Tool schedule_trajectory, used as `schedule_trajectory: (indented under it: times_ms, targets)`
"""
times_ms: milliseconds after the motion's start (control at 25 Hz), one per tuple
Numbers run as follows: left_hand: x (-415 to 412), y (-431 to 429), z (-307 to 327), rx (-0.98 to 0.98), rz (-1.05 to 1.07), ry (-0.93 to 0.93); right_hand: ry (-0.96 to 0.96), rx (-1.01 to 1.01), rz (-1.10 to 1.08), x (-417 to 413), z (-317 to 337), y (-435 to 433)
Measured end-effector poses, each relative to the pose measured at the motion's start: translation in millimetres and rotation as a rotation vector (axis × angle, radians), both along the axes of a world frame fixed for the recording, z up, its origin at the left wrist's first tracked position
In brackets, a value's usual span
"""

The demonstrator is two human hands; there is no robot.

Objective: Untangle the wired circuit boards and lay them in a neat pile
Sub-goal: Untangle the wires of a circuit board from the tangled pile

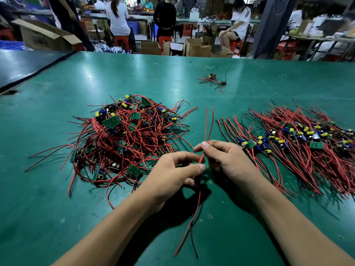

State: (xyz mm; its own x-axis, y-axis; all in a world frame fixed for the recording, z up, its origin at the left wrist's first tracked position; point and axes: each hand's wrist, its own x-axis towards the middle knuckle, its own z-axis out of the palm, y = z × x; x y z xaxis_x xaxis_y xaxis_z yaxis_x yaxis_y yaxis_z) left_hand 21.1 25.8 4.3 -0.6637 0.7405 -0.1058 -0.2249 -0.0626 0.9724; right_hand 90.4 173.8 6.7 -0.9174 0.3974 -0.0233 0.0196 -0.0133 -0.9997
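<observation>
Two hands meet at the near middle of the green counter point(76, 217), head view: left hand point(172, 169) and right hand point(224, 160) each pinch the same red leads point(208, 123), which rise above the fingertips. One red and one black lead trail down toward the viewer, and their board is hidden. To the left lies the tangled heap point(124, 139) of wired boards, to the right the combed pile point(307, 143) with its wires roughly parallel, and far behind a small cluster point(212, 79)
</observation>
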Motion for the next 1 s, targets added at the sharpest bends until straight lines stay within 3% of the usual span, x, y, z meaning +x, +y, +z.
schedule_trajectory:
  times_ms: [240,440,480,600,720,840,1000]
  targets:
    - [3,3,-2,-0.009,0.126,0.017,-0.019,0.054,0.070,2,2,-7]
    - [3,1,-3,0.031,0.147,-0.051,-0.029,0.151,-0.009,0,-1,-4]
    - [3,1,-1,0.051,0.128,-0.094,-0.039,0.104,-0.008,-2,-2,-4]
    - [0,2,2,0.111,0.068,-0.238,-0.032,-0.300,0.054,-7,-2,-7]
    - [-2,2,2,0.154,0.036,-0.299,-0.040,-0.478,0.097,-10,0,-9]
    - [-1,3,1,0.140,0.038,-0.264,-0.047,-0.516,0.110,-10,0,-10]
    - [2,5,-6,0.039,0.073,-0.066,-0.060,-0.365,0.156,-6,-1,-14]
